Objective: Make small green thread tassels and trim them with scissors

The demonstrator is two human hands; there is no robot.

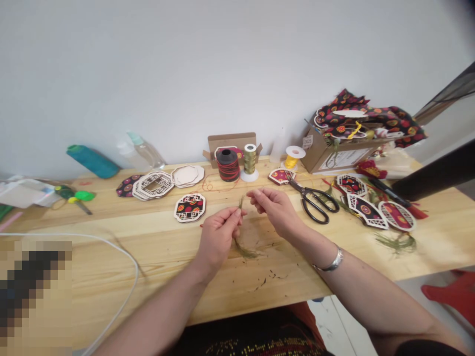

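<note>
My left hand [221,232] pinches an olive-green thread tassel [245,251] between thumb and fingers. The tassel's top pokes up above the fingertips and its loose strands hang down to the table. Close by on the right, my right hand [272,210] has its thumb and fingertips pressed together; whatever they hold, if anything, is too thin to make out. Left of the hands lies an octagonal patterned fabric piece with a white cut-out frame [190,207]. Black-handled scissors [315,202] rest to the right of my right hand, their tips on a fan-shaped patterned piece [281,176].
Behind the hands stand a red-and-black thread spool [228,165], an olive thread spool [250,160] and a yellow spool [293,155]. A cardboard box [334,153] holds patterned fabric. Finished-looking tasselled pieces [367,211] lie right. A white cable [128,254] curves at left.
</note>
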